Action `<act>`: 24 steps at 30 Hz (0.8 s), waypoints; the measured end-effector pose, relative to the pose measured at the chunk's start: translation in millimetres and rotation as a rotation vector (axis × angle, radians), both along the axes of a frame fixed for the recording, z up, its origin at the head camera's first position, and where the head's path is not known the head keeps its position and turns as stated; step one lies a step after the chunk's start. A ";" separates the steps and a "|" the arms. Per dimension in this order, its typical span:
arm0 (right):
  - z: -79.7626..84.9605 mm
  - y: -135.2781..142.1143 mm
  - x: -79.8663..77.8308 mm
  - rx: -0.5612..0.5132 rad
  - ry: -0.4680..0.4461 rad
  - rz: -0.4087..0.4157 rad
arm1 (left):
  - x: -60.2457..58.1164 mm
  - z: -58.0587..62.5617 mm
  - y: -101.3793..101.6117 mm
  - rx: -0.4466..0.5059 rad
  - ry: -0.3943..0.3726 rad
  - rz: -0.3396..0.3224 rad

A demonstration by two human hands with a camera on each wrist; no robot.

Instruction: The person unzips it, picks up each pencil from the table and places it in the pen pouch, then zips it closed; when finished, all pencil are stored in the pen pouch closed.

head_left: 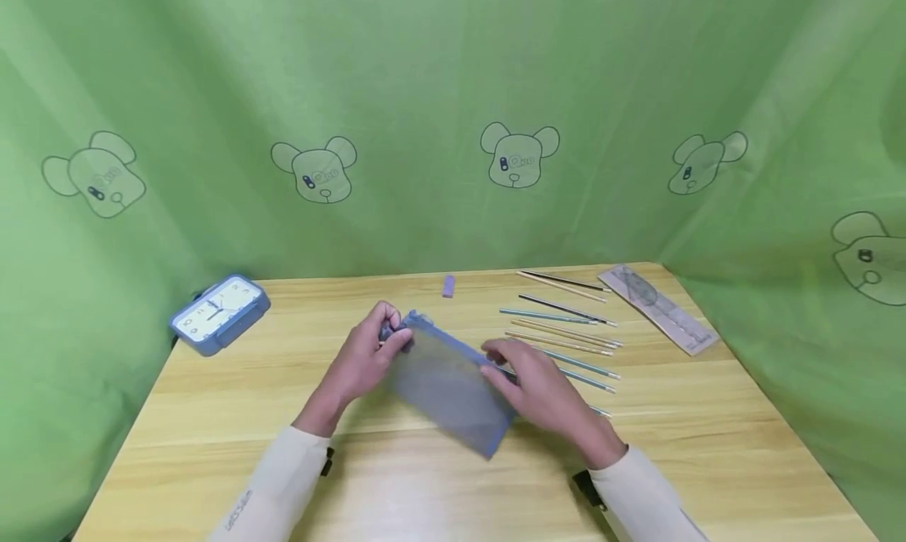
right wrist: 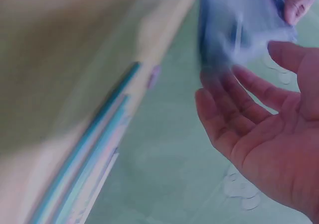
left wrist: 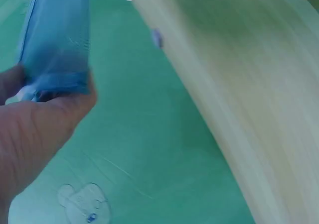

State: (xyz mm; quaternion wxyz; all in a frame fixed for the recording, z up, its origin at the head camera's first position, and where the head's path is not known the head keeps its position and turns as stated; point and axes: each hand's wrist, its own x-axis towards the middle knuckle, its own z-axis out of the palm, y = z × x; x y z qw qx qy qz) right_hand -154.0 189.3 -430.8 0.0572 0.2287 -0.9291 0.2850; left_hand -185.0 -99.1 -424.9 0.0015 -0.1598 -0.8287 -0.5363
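Note:
A see-through mesh zip pouch (head_left: 453, 396) with blue edging hangs tilted over the table between the hands. My left hand (head_left: 361, 357) pinches its upper left corner, at the end of the zip; in the left wrist view the thumb and fingers close on the blue mesh (left wrist: 62, 40). By the other end of the zip edge is my right hand (head_left: 541, 385). The right wrist view shows that hand's fingers (right wrist: 227, 117) loosely bent and its thumb apart from them, with the blurred pouch (right wrist: 244, 22) just beyond the fingertips.
Several pencils (head_left: 566, 336) lie spread on the wooden table (head_left: 233, 416), right of the pouch. A small purple eraser (head_left: 449, 286) is near the back edge. At the back left stands a blue clock (head_left: 221, 314); a flat pinkish packet (head_left: 658, 308) lies at the back right.

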 end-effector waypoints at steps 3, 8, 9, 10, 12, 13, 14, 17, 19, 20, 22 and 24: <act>14.5 -15.2 -4.4 -0.052 0.003 -0.008 | 5.3 1.4 7.8 0.109 0.071 -0.018; 27.7 -41.9 -10.7 -0.151 0.012 0.008 | 12.8 -10.1 16.4 0.155 0.166 -0.050; 29.3 -46.4 -11.6 -0.176 0.004 0.012 | 14.0 -11.8 17.1 0.146 0.178 -0.056; 30.7 -50.5 -12.4 -0.204 -0.009 0.010 | 15.0 -13.1 17.6 0.134 0.189 -0.061; 34.0 -56.5 -12.9 -0.262 -0.047 0.006 | 16.4 -14.5 18.0 0.110 0.205 -0.071; 35.1 -58.5 -13.4 -0.287 -0.068 0.002 | 16.9 -15.0 18.0 0.101 0.213 -0.074; 36.1 -60.1 -13.8 -0.310 -0.087 -0.001 | 17.4 -15.2 17.9 0.091 0.221 -0.073; 40.1 -63.1 -14.8 -0.385 -0.132 -0.007 | 19.4 -14.6 17.2 0.074 0.252 -0.068; 43.6 -64.3 -15.0 -0.428 -0.145 -0.005 | 20.8 -12.6 16.5 0.048 0.289 -0.060; 45.6 -64.8 -14.6 -0.446 -0.145 -0.005 | 21.3 -11.4 16.2 0.031 0.314 -0.057; 49.2 -65.5 -13.6 -0.466 -0.120 -0.007 | 21.8 -8.9 16.1 -0.009 0.380 -0.049; 52.9 -66.7 -12.0 -0.471 -0.076 -0.015 | 22.0 -5.8 16.4 -0.052 0.459 -0.028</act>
